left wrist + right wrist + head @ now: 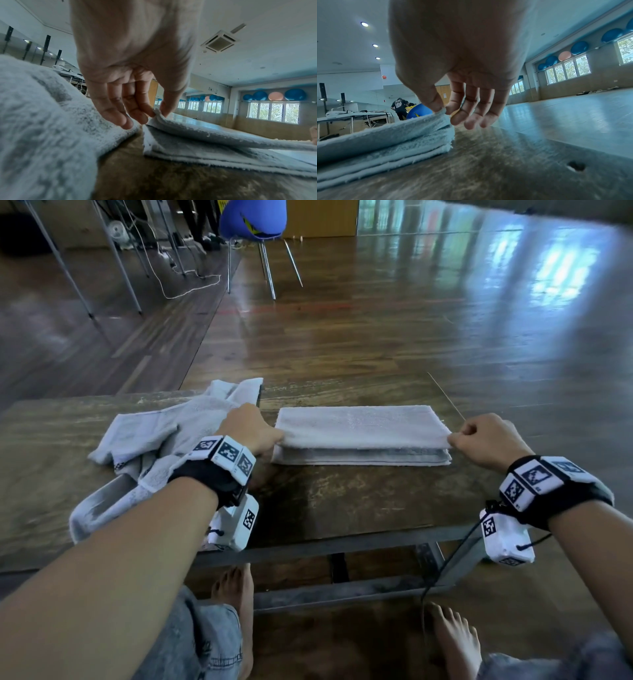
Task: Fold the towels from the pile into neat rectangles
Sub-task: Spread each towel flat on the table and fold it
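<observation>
A pale folded towel [359, 433] lies on the wooden table [342, 501] as a long rectangle of several layers. My left hand [279, 436] pinches the near left corner of its top layer [158, 113], thumb against fingertips. My right hand [452, 438] pinches the near right corner of that same layer [442, 112], which is lifted slightly off the layers below. A crumpled pile of pale towels [154, 440] lies at the table's left, partly under my left forearm, and it fills the left of the left wrist view [42, 121].
The table's near edge [325, 546] runs just past my wrists, with my bare feet [236, 594] below it. A blue chair [255, 220] stands on the glossy wood floor beyond. In the right wrist view a person in black [400, 108] stands far off by other tables.
</observation>
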`<move>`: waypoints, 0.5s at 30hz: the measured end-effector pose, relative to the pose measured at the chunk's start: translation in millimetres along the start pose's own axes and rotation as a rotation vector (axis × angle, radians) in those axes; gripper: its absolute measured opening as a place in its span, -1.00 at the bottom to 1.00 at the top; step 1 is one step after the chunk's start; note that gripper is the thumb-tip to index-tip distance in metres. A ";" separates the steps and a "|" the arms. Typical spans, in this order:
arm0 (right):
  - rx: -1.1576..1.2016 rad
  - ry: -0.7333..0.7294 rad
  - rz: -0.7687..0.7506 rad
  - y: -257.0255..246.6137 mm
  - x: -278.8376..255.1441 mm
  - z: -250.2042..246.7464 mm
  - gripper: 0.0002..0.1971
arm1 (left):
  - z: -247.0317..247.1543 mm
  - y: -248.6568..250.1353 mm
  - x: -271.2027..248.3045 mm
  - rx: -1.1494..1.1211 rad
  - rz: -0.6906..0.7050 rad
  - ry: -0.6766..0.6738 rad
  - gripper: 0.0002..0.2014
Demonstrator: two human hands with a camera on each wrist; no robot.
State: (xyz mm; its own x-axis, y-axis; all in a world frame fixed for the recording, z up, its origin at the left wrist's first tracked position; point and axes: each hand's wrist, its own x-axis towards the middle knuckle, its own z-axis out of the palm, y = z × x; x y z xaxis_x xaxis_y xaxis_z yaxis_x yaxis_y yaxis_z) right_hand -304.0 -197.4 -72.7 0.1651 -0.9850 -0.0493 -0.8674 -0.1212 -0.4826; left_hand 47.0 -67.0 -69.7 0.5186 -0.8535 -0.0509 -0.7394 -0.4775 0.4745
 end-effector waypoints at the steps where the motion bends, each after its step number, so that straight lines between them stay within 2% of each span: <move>1: 0.002 0.004 0.002 0.0 -0.9 -0.8 -0.74 | -0.4 0.4 -0.7 0.002 -0.007 -0.014 -0.60; 3: -0.042 -0.019 0.024 -0.2 -4.9 -1.0 -0.77 | 4.7 0.6 -2.8 0.063 -0.006 -0.061 -0.64; 5: -0.143 -0.022 0.024 -0.3 -8.1 1.4 -0.83 | 11.4 1.9 -5.2 0.145 0.031 -0.044 -0.71; 6: -0.185 0.003 -0.014 -0.6 -9.5 3.0 -0.85 | 13.8 3.7 -6.4 0.162 0.081 -0.010 -0.76; 8: -0.181 0.030 -0.191 -1.4 -9.1 7.8 -0.90 | 19.0 9.1 -6.7 0.126 0.251 0.032 -0.83; 11: -0.118 -0.122 -0.476 -6.6 -9.8 19.4 -0.98 | 30.1 18.6 -7.3 0.091 0.441 -0.091 -0.77; 13: -0.208 -0.223 -0.533 -11.2 -11.1 27.9 -0.87 | 38.7 23.5 -8.7 0.179 0.458 -0.203 -0.72; 15: -0.255 -0.248 -0.517 -18.1 -13.2 32.0 -0.86 | 42.0 26.7 -8.4 0.249 0.446 -0.225 -0.70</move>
State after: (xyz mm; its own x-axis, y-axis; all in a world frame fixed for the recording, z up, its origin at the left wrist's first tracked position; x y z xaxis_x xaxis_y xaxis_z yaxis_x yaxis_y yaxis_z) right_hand -275.5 -178.3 -91.4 0.6708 -0.7372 -0.0809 -0.7258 -0.6301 -0.2761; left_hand 4.9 -81.3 -93.5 0.0475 -0.9946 -0.0919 -0.9596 -0.0710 0.2722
